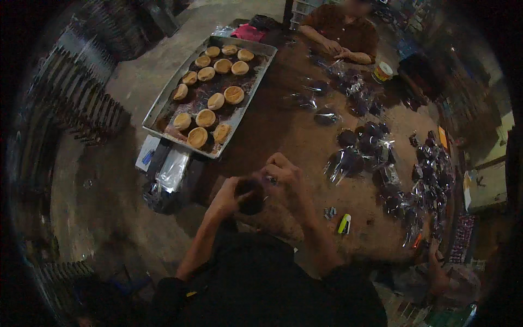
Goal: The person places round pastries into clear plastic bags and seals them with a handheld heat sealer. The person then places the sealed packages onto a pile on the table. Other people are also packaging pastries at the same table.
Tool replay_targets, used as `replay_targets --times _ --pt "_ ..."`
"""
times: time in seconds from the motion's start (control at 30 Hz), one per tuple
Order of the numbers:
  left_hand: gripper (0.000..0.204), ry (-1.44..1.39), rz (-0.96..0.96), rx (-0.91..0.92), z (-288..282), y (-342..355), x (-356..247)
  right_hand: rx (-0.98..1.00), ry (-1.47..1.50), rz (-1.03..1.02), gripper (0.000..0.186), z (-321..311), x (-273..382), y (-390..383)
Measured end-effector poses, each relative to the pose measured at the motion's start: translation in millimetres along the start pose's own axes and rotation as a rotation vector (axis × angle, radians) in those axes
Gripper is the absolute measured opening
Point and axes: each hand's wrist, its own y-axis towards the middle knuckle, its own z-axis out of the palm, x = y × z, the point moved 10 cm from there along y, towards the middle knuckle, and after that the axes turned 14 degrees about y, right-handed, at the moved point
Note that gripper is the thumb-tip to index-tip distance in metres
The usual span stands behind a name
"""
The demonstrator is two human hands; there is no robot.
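Observation:
My left hand (pixel 223 200) is wrapped round a dark, round bun (pixel 250 200) close to my body, at the near edge of the table. Glints beside it look like clear plastic wrapping. Just right of the bun, my right hand (pixel 283 175) is closed in a pinch at its upper edge, apparently on the plastic, though its fingertips are dim. Left of my hands, a metal baking tray (pixel 154 129) carries several golden-brown round buns (pixel 206 117). A stack of clear plastic bags (pixel 173 171) lies below the tray's near end.
Several dark round buns in clear plastic (pixel 346 162) cover the right of the brown table (pixel 294 136). A lime-green stapler (pixel 344 224) lies near small grey staple strips (pixel 329 212). A white tub (pixel 382 72) and a seated person (pixel 340 32) are at the far side; another person's hand (pixel 436 264) shows lower right.

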Motion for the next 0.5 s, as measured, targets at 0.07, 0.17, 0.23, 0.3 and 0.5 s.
replay_targets --times 0.07,0.17,0.23,0.3,0.5 --pt "0.026 0.113 -0.005 0.077 1.9 4.5 8.2 -0.115 0.025 0.002 0.012 -12.1 -16.3 18.3" --pt "0.026 -0.007 -0.082 0.284 2.8 19.5 34.3 -0.625 0.157 0.036 0.012 -74.1 -41.7 22.8" --pt "0.025 -0.185 -0.238 0.130 -15.2 22.3 58.1 -0.817 0.317 0.219 0.012 -87.6 -61.4 8.0" --pt "0.025 -0.420 -0.199 0.001 -31.8 32.9 60.9 -0.717 0.320 0.280 0.012 -56.6 -49.9 2.5" --pt "0.025 -0.346 -0.024 -0.076 -58.5 47.9 39.5 -0.181 0.186 0.235 0.016 74.9 1.4 8.0"
